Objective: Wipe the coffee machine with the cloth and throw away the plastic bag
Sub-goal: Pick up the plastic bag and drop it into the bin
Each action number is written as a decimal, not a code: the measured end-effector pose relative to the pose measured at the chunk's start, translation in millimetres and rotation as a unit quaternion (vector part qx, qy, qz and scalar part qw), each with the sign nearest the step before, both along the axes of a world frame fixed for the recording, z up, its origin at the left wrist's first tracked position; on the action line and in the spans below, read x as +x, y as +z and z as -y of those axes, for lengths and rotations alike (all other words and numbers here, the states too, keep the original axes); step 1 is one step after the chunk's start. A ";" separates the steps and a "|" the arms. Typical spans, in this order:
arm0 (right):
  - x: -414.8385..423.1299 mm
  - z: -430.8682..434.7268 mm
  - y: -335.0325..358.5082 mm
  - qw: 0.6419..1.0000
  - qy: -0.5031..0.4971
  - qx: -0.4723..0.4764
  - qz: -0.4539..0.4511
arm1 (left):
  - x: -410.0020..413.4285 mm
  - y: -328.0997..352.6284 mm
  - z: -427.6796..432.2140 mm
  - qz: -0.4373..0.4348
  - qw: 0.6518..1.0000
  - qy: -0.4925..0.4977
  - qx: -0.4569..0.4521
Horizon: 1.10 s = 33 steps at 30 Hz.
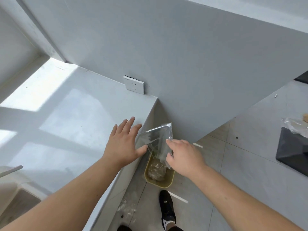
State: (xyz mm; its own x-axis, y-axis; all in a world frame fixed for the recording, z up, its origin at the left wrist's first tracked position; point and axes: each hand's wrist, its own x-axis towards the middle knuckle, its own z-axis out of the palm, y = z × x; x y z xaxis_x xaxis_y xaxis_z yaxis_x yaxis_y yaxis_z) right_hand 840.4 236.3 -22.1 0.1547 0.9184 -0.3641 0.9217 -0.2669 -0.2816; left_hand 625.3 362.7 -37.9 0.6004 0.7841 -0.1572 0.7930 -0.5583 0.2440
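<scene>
A clear plastic bag (pixel 155 139) hangs upright just above an olive-yellow bin (pixel 168 181) that stands on the floor beside the counter's end. My right hand (pixel 184 155) curls its thumb and fingers around the bag's right edge. My left hand (pixel 124 142) is spread flat over the counter corner, and its thumb touches the bag's left side. Crumpled clear plastic lies inside the bin. Neither the coffee machine nor the cloth can be made out.
The white counter (pixel 66 124) fills the left, with a wall socket (pixel 134 85) behind it. My black shoe (pixel 166 207) stands next to the bin. On the tiled floor at the right lie a black slab (pixel 290 154) and crumpled plastic (pixel 294 126).
</scene>
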 end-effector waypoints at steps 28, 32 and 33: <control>-28.9 -8.1 -168.6 0.981 -0.076 -0.174 -0.044 | -8.1 -50.6 -0.3 0.014 0.997 -0.007 0.082; -30.0 -13.5 -196.5 0.972 -0.095 -0.209 -0.053 | -7.7 -50.8 -0.2 0.013 0.997 -0.006 0.079; -29.9 -14.6 -202.8 0.970 -0.099 -0.216 -0.053 | -7.8 -50.9 -0.3 0.013 0.997 -0.006 0.078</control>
